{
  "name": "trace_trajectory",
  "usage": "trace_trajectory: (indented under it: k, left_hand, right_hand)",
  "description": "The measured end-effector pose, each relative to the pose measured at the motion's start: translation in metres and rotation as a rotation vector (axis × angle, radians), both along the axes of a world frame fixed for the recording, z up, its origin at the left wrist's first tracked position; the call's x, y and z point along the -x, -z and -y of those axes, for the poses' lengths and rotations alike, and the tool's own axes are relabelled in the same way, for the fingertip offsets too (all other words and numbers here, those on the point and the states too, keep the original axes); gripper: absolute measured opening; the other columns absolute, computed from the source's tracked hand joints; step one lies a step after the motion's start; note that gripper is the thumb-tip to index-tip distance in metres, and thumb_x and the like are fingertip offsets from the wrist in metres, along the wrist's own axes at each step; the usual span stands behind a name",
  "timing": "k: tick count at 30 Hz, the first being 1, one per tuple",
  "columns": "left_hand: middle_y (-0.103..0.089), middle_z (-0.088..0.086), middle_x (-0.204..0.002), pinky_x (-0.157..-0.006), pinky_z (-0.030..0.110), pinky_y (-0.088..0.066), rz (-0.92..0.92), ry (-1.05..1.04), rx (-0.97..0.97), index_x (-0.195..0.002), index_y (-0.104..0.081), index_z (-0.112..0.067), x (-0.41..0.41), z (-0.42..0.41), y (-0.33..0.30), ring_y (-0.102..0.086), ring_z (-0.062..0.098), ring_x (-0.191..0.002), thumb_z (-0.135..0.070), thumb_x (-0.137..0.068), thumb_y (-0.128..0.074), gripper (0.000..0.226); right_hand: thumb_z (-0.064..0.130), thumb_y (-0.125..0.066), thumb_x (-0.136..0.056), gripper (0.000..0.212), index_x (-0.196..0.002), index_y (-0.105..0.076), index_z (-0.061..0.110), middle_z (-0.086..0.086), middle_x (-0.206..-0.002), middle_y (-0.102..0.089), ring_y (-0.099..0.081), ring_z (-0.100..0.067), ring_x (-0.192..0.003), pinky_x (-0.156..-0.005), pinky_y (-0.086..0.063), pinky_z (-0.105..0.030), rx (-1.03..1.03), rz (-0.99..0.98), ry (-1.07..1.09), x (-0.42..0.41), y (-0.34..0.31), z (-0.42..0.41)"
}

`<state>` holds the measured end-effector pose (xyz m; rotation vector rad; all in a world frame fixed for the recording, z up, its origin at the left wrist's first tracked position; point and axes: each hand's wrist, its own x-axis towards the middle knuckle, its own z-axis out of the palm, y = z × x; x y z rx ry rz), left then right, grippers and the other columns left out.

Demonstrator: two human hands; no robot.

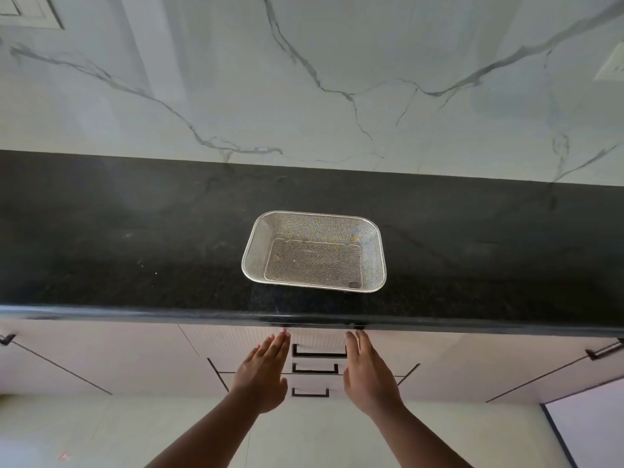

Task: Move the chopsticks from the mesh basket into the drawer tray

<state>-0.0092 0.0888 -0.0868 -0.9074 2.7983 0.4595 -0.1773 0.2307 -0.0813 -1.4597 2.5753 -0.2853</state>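
Basket, steel mesh, rectangular with rounded corners: stands on the black speckled countertop, near its front edge and about mid-view. Interior shows only mesh floor and walls, with a few small yellowish flecks and one dark spot at the near right corner; what these are cannot be told.

Chopsticks: not visible anywhere in view. Drawer tray: likewise out of sight, since the drawers below the counter lip are all shut, three stacked fronts with dark bar handles.

Left hand: open flat, fingers straight and together, holding nothing, raised before the pale cabinet front just left of the drawer stack, fingertips close under the counter edge.

Right hand: open flat, fingers extended, holding nothing, just right of the drawer stack at matching height. Contact with the cabinet face is uncertain for either hand.

Backsplash: white marble-look panel with grey veining, rising behind the countertop.
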Motion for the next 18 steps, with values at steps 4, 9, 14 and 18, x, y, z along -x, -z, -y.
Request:
trace_trajectory:
  k: [4,9,14,18]
  left_hand:
    - [0.015,-0.006,-0.151,-0.114,0.029,-0.002,-0.068,-0.017,0.02,-0.151,0.003,-0.017,0.006,-0.001,-0.009,0.001,0.018,-0.146,-0.031,-0.096,-0.042,0.072]
    - [-0.061,0.001,-0.108,-0.082,0.032,-0.047,-0.227,-0.099,0.204,-0.112,-0.061,-0.015,0.015,-0.006,-0.033,-0.056,0.019,-0.096,-0.029,-0.089,-0.053,0.028]
    - [-0.058,0.001,-0.089,-0.067,0.033,-0.05,-0.415,-0.084,0.32,-0.095,-0.06,-0.016,0.022,0.002,-0.051,-0.054,0.019,-0.077,-0.022,-0.075,-0.067,0.022]
    - [-0.06,0.007,-0.111,-0.081,0.039,-0.05,-0.479,-0.106,0.43,-0.113,-0.059,-0.012,0.032,0.019,-0.077,-0.057,0.026,-0.097,-0.023,-0.078,-0.064,0.037]
  right_hand:
    - [0.019,-0.065,-0.077,0.062,-0.136,-0.047,0.008,-0.012,-0.136,-0.051,-0.058,-0.025,-0.117,-0.093,-0.051,-0.028,0.061,-0.084,-0.03,0.003,0.0,0.002]
    - [0.021,-0.063,-0.074,0.055,-0.127,-0.055,0.008,-0.01,-0.124,-0.058,-0.057,-0.027,-0.111,-0.093,-0.051,-0.035,0.141,-0.204,-0.109,0.003,-0.024,0.014]
    - [0.023,-0.046,-0.083,0.05,-0.13,-0.051,0.009,-0.01,-0.129,-0.054,-0.05,-0.027,-0.121,-0.102,-0.045,-0.037,0.218,-0.298,-0.128,0.004,-0.05,0.029]
    - [0.023,-0.052,-0.084,0.053,-0.135,-0.047,0.008,-0.01,-0.134,-0.051,-0.047,-0.027,-0.125,-0.104,-0.043,-0.041,0.253,-0.32,-0.112,0.012,-0.071,0.045]
